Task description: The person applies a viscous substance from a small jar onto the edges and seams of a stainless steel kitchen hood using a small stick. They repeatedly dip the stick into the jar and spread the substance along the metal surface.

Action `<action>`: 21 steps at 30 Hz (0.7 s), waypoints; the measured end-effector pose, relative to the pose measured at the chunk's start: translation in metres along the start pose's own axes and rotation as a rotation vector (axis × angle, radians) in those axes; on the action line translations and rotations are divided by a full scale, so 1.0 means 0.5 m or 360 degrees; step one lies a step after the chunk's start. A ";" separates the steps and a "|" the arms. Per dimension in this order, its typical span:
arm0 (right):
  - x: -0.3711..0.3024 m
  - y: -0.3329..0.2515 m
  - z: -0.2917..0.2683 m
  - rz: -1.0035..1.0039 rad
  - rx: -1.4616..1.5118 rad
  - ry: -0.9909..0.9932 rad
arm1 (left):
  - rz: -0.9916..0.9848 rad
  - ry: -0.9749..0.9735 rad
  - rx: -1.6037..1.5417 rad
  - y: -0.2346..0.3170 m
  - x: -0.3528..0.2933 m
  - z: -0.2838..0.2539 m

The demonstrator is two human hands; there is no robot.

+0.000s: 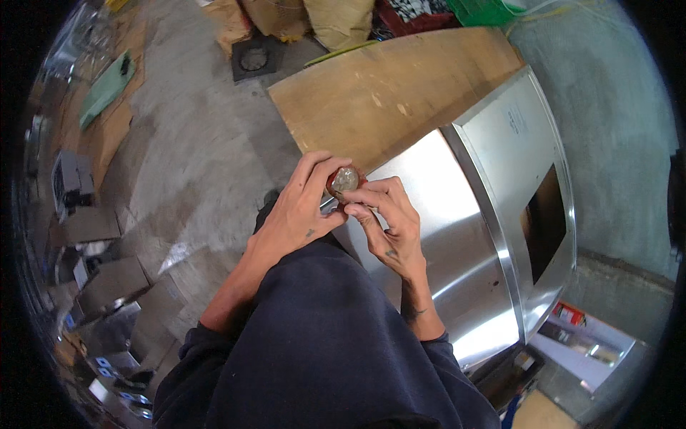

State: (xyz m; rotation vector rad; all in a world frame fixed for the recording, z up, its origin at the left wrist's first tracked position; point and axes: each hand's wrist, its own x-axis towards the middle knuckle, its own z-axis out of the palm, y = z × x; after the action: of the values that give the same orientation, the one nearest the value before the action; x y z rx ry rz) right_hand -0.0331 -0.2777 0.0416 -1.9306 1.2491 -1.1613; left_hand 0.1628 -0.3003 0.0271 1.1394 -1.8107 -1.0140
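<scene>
While your left hand (296, 207) clamped the round red-rimmed piece (346, 180) by the steel cabinet (457, 236), your right hand (393, 225) touched the piece; couldn't tell if gripping. Wooden board (393, 93) lay just beyond, sacks (340, 23) behind it. Dark red crate (427, 25) held small pale bits (413, 8); sack contents hidden.

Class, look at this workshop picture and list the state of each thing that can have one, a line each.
Left hand: curled, gripping the round-ended piece.
Right hand: fingers bent, fingertips at the piece.
Round-ended piece: held, shiny end facing up; the rest is hidden.
Metal housing: dark rectangular opening uncovered.
Wooden panel: marked with pale scuffs.
Green sheet: lying over brown cardboard.
</scene>
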 end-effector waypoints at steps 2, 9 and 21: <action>0.020 0.001 -0.004 0.0061 -0.0030 0.0049 | -0.0020 -0.0084 -0.0045 -0.009 0.039 0.000; 0.090 0.052 0.017 0.0376 -0.0263 0.0661 | 0.0109 -0.0330 -0.0093 -0.086 0.183 -0.018; 0.245 0.056 0.107 0.0653 -0.0756 0.0877 | 0.0444 -0.0712 -0.0220 -0.188 0.396 -0.076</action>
State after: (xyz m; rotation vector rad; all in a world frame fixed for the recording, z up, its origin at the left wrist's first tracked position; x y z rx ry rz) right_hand 0.0254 -0.4010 0.0386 -1.5635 2.2631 -1.2944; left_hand 0.1649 -0.5204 -0.0062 0.5818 -2.1316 -1.2707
